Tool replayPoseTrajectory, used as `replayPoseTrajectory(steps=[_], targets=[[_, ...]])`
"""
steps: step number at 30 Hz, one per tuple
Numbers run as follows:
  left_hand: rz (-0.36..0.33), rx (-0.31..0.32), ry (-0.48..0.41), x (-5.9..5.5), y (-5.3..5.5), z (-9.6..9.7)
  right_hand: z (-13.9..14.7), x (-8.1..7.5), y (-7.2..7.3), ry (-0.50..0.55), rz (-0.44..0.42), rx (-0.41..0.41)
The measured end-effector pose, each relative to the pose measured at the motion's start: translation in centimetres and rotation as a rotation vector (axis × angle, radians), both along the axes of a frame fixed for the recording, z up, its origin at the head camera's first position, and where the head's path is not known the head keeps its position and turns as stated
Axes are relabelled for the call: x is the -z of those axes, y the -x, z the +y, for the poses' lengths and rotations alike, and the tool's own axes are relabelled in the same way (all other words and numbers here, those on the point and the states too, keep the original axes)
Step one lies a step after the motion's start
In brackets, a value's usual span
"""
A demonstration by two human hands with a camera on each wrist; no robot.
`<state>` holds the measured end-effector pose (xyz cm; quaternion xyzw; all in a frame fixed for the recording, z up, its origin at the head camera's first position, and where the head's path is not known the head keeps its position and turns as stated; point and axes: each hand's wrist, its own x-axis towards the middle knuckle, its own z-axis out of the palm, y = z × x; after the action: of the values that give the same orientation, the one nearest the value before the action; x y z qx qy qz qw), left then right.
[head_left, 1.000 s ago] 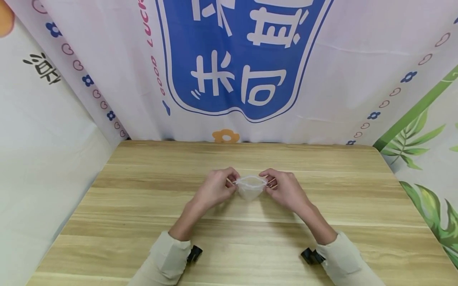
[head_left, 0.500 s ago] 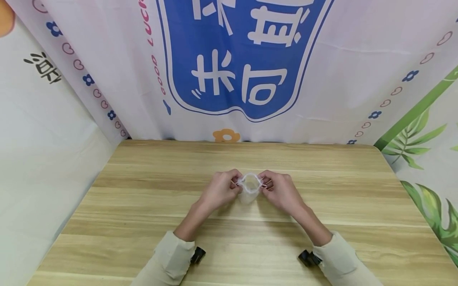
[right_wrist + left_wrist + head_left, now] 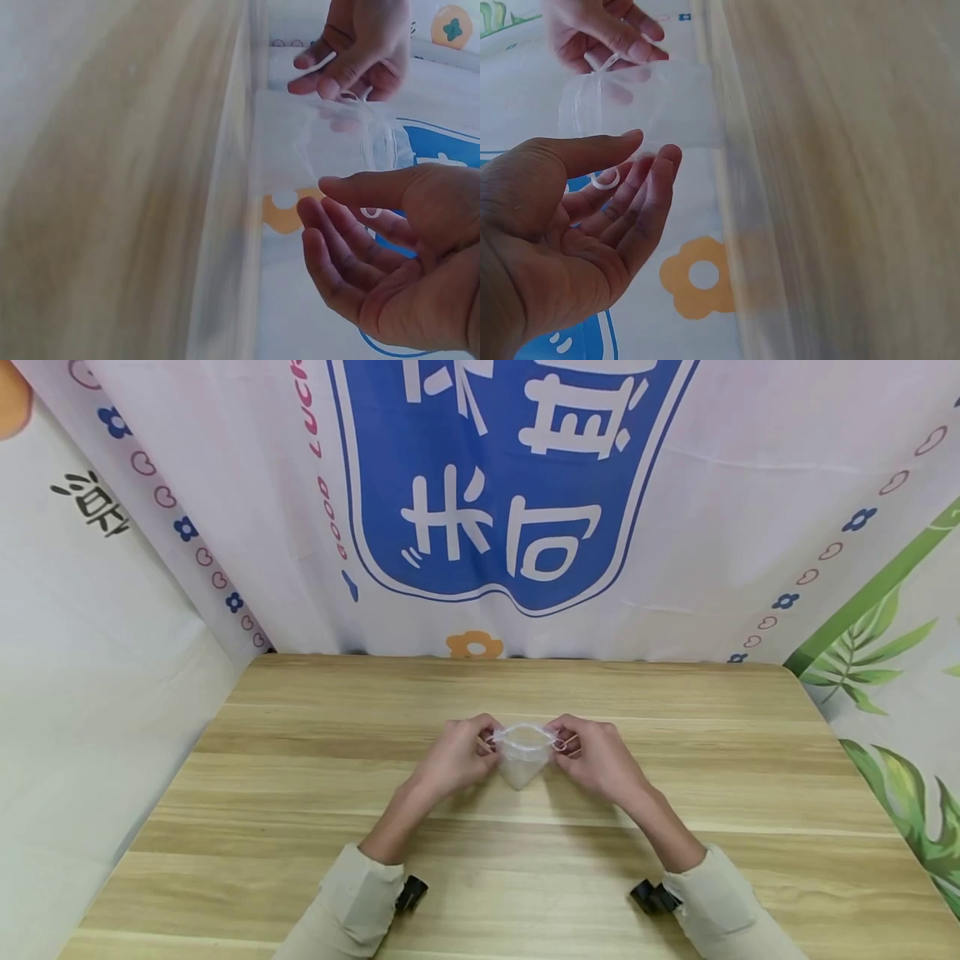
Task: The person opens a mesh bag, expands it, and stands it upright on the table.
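A small translucent white drawstring bag [image 3: 521, 764] hangs between two bare hands over the table, its mouth spread into an oval. At one side of the mouth, the left hand [image 3: 457, 752] pinches the edge and its drawstring; the right hand [image 3: 597, 753] does likewise at the opposite side. Seen from the left wrist, the bag [image 3: 675, 105] looks see-through, and a white string loop [image 3: 606, 180] shows among the curled fingers. From the right wrist, the same bag [image 3: 315, 142] hangs limp, its bottom toward the table. Nothing shows inside it.
A wood-grain table [image 3: 480, 877] lies beneath both hands. Behind it hangs a white cloth backdrop [image 3: 675, 610] with a blue printed sign, its lower edge at the table's back edge. Small black devices [image 3: 411, 893] sit at the sleeve cuffs [image 3: 360, 893].
Half a second ago the hands moved together and the bag's mouth became rounder and narrower. Now they are slightly farther apart, and the mouth is a wider, flatter oval again.
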<state>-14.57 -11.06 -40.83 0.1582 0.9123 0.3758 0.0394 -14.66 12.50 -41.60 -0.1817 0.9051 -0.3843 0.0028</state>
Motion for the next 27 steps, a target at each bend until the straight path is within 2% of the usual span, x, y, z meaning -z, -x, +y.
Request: replayPoseTrajectory(steps=[8, 17, 23, 27], targets=[[-0.014, -0.009, -0.007, -0.36, 0.06, -0.43, 0.46, -0.22, 0.11, -0.027, -0.010, -0.023], [0.005, 0.025, 0.040, -0.54, -0.21, -0.61, 0.63, -0.51, -0.20, -0.040, -0.044, -0.050], [-0.007, 0.043, 0.008, -0.58, -0.39, -0.51, 0.61, -0.42, -0.31, -0.038, -0.039, -0.069], [-0.036, 0.017, -0.038, -0.77, -0.54, -0.54, 0.72, -0.67, -0.38, -0.010, -0.052, -0.073]])
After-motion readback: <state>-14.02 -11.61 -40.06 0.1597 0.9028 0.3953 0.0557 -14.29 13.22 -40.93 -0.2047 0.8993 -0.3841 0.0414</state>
